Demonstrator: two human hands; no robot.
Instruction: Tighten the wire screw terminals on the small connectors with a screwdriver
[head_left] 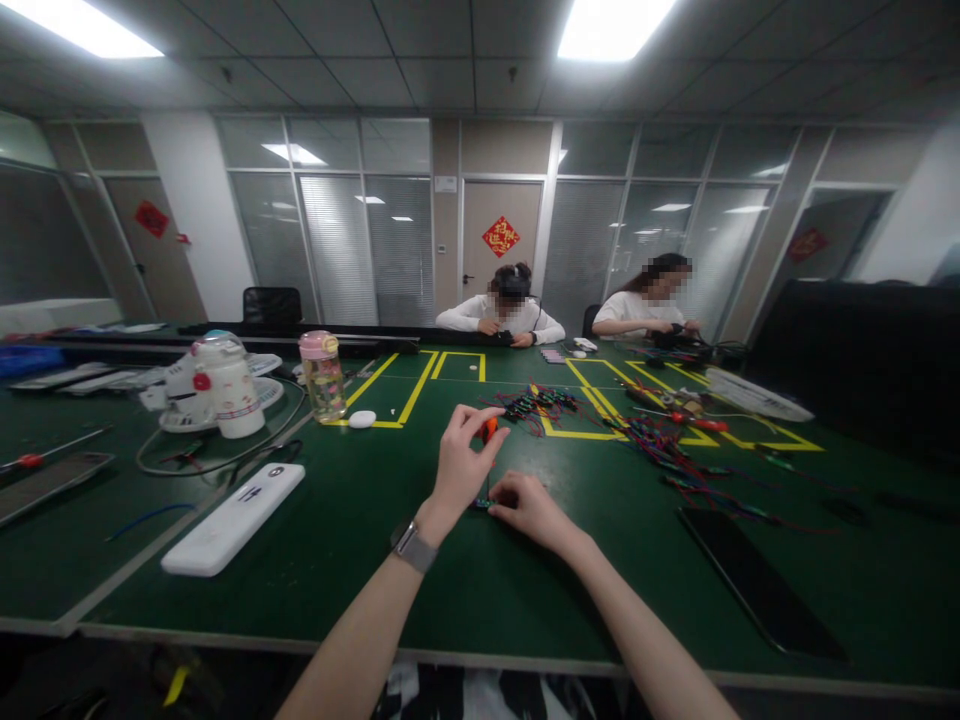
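Observation:
Near the middle of the green table, my left hand is closed around the red and black handle of a screwdriver. Its thin shaft points down at a small green circuit board lying on the tabletop. The fingertips of my right hand pinch that board at its right edge. Part of the board is hidden by my fingers, and whether the tip touches it I cannot tell. Just beyond my hands is a pile of small boards with red and dark wires.
More wired boards spread to the right, above a black phone. On the left lie a white power bank, a white kettle-like bottle and a pink-lidded bottle. Yellow tape marks the table. Two people work across it.

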